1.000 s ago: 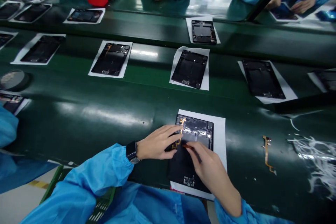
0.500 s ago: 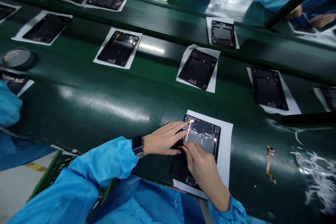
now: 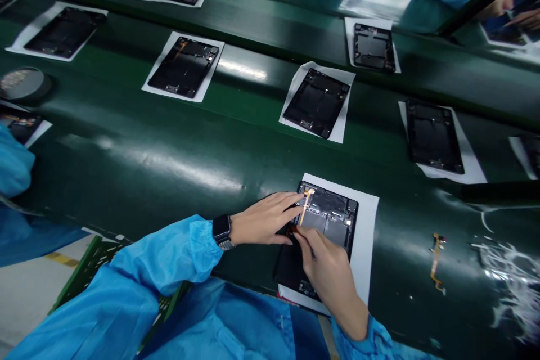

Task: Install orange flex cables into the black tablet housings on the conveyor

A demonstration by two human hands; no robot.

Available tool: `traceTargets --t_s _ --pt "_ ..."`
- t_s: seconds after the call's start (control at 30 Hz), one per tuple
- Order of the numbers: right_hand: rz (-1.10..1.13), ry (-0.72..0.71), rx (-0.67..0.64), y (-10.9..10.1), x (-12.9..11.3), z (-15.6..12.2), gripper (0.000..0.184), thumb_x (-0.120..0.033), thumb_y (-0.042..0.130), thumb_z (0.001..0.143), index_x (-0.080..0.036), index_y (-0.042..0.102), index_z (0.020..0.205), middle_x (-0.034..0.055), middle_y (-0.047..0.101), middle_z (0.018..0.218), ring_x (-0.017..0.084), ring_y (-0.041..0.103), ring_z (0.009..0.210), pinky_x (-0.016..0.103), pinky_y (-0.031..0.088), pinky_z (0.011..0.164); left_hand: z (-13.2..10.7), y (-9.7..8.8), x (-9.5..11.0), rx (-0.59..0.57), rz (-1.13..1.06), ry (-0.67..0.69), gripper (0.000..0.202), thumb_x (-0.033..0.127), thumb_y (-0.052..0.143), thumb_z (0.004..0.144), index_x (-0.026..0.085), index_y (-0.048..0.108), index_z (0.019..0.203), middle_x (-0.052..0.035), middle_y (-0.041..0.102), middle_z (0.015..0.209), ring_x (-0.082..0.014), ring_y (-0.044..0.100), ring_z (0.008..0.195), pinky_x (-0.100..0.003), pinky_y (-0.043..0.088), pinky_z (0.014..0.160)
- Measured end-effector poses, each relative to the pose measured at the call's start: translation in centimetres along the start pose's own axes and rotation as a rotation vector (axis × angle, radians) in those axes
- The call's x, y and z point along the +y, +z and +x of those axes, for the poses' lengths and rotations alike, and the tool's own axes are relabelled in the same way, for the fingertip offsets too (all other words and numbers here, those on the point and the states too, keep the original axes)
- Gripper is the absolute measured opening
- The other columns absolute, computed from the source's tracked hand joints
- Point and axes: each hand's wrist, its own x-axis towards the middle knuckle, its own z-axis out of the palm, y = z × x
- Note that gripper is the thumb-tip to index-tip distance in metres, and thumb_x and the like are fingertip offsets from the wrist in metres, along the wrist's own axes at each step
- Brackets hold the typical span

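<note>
1. Left hand, smartwatch on the wrist, is open and lying flat, fingertips just beside an orange flex cable. Doesn't look like it's gripping anything.
2. Right hand is pinched at the housing's edge, but I can't tell what's in it.
3. Open tablet housing sits on white paper at 12 o'clock, on the green counter.
4. Loose flex cable lies at 3 o'clock.
5. More tablet housings sit farther out at 12 o'clock.
</note>
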Motion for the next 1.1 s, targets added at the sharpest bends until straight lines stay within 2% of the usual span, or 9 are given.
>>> traceTargets --t_s 0.13,0.23,0.37,0.47,0.8,0.87,0.93,1.03,1.1 --pt "-0.156 -0.029 -0.108 0.0 -1.0 1.4 0.019 -0.009 0.040 0.096 -0.016 0.057 0.091 0.0059 0.065 0.078 0.018 0.062 0.062 0.026 0.042 0.053 0.0 -0.2 0.0 0.013 -0.015 -0.004 0.081 0.035 0.077 0.080 0.014 0.031 0.143 -0.0218 0.033 0.151 -0.0320 0.028 0.144 -0.047 0.030 0.117" --pt "-0.156 -0.034 -0.152 -0.4 -0.8 1.7 0.020 -0.011 0.040 0.096 -0.017 0.057 0.088 0.0052 0.065 0.075 0.019 0.063 0.060 0.026 0.040 0.051 -0.1 -0.2 0.1 0.017 -0.014 -0.008 0.084 0.036 0.077 0.080 0.015 0.028 0.145 -0.0216 0.033 0.151 -0.0327 0.029 0.143 -0.049 0.031 0.115" --pt "-0.073 0.008 -0.088 -1.3 0.5 0.7 0.016 -0.017 0.041 0.099 -0.017 0.058 0.101 0.0052 0.069 0.082 0.018 0.067 0.065 0.025 0.043 0.054 -0.1 0.0 0.0 0.021 0.002 -0.004 0.092 0.041 0.079 0.076 0.014 0.027 0.146 -0.0216 0.032 0.152 -0.0341 0.030 0.142 -0.048 0.031 0.116" --pt "-0.091 0.020 -0.068 -1.4 0.9 0.0 0.017 -0.017 0.041 0.099 -0.018 0.058 0.101 0.0050 0.069 0.081 0.019 0.067 0.065 0.026 0.044 0.053 0.0 0.2 -0.1 0.029 -0.005 0.003 0.090 0.041 0.077 0.078 0.014 0.026 0.146 -0.0220 0.032 0.152 -0.0334 0.030 0.143 -0.048 0.030 0.116" --pt "-0.092 0.048 -0.051 0.4 -0.7 0.6 0.022 -0.013 0.039 0.098 -0.014 0.061 0.098 0.0083 0.068 0.082 0.019 0.067 0.067 0.025 0.045 0.054 -0.1 0.4 0.1 0.033 0.002 -0.008 0.083 0.035 0.079 0.077 0.013 0.032 0.142 -0.0218 0.033 0.151 -0.0327 0.029 0.143 -0.048 0.029 0.117" --pt "-0.006 0.094 -0.043 0.1 -0.3 0.3 0.021 -0.017 0.042 0.098 -0.016 0.063 0.102 0.0077 0.070 0.084 0.020 0.068 0.069 0.027 0.048 0.058 -0.3 0.3 0.1 0.040 0.005 0.003 0.084 0.039 0.079 0.077 0.013 0.032 0.142 -0.0214 0.033 0.151 -0.0331 0.030 0.142 -0.049 0.031 0.116" --pt "0.192 0.203 0.019 -0.4 0.5 -0.2 0.019 -0.023 0.048 0.097 -0.019 0.065 0.106 0.0078 0.072 0.094 0.021 0.069 0.080 0.030 0.053 0.069 -0.3 0.0 0.2 0.057 0.009 0.007 0.079 0.043 0.074 0.081 0.014 0.034 0.142 -0.0198 0.037 0.149 -0.0320 0.033 0.140 -0.047 0.033 0.114" --pt "0.608 0.467 0.235 -1.2 2.2 -1.2 0.019 -0.032 0.057 0.093 -0.020 0.066 0.105 0.0078 0.071 0.101 0.023 0.068 0.093 0.037 0.054 0.085 0.8 -0.6 0.5 0.124 0.039 -0.045 0.043 0.037 0.057 0.095 0.017 0.048 0.132 -0.0133 0.052 0.135 -0.0260 0.044 0.128 -0.041 0.040 0.106" --pt "0.869 0.629 0.410 -1.8 3.5 -1.9 0.019 -0.036 0.062 0.090 -0.020 0.065 0.101 0.0060 0.070 0.092 0.022 0.068 0.085 0.038 0.056 0.079 2.7 -0.9 0.6 0.146 0.111 -0.073 0.024 0.029 0.049 0.100 0.017 0.057 0.119 -0.0100 0.060 0.119 -0.0234 0.051 0.116 -0.038 0.043 0.099"
